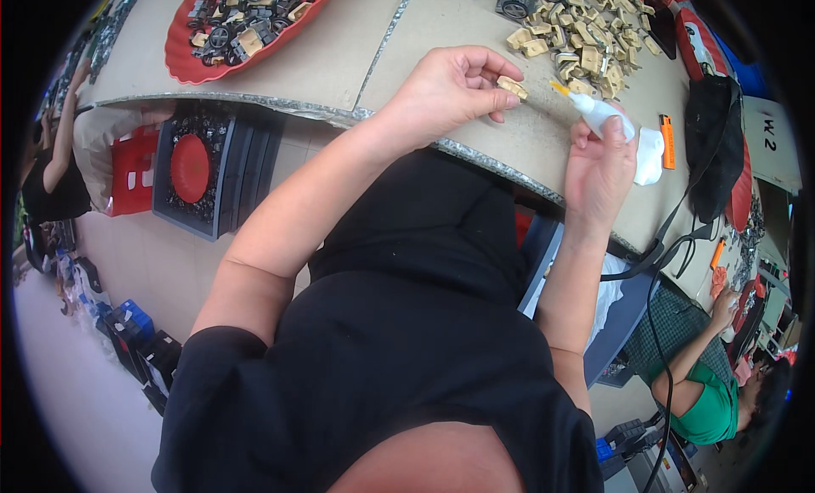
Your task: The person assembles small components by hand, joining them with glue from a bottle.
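Observation:
Between the thumb and fingers of my left hand (450,92) is a small tan plastic part (513,88), held over the near edge of the table. My right hand (601,166) is closed around a small white squeeze bottle (604,116) with a yellow tip. The bottle is tilted, its tip pointing left toward the tan part but apart from it. Beyond both hands lies a heap of similar tan parts (586,36). Dark grey wheeled pieces (514,8) lie at the heap's left side.
A red scalloped tray (188,67) of dark and tan pieces stands far left. Right of the bottle are a white object (649,157), an orange lighter (667,142) and a black strapped bag (711,128). Grey crates (193,223) stand below left. Other people work at both sides.

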`<state>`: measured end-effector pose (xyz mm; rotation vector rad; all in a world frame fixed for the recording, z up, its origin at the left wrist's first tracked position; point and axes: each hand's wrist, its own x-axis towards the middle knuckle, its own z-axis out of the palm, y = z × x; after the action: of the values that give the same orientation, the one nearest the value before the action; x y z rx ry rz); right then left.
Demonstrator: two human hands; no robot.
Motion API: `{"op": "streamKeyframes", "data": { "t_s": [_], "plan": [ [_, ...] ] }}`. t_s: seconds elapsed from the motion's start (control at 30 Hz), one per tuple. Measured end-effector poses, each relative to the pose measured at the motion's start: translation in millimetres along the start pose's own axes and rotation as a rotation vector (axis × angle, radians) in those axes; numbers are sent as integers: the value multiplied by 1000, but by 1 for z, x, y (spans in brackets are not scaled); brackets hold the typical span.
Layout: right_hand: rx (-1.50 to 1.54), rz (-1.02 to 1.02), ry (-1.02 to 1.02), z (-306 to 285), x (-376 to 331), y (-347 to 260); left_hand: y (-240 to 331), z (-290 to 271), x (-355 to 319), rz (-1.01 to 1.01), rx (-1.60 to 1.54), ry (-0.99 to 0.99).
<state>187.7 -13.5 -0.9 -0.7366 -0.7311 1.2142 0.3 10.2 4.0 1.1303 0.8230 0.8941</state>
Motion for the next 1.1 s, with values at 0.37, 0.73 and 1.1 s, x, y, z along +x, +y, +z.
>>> {"op": "streamKeyframes", "data": {
  "t_s": [0.37,0.73,1.1],
  "plan": [
    [-275,-141,-60,0,-4,2,-6,0,0,27,-22,47],
    [-540,-291,-116,5,-19,7,-7,3,-2,45,-13,99],
    [-586,-301,-127,4,-17,9,-7,3,0,31,1,90]
  ]
}}
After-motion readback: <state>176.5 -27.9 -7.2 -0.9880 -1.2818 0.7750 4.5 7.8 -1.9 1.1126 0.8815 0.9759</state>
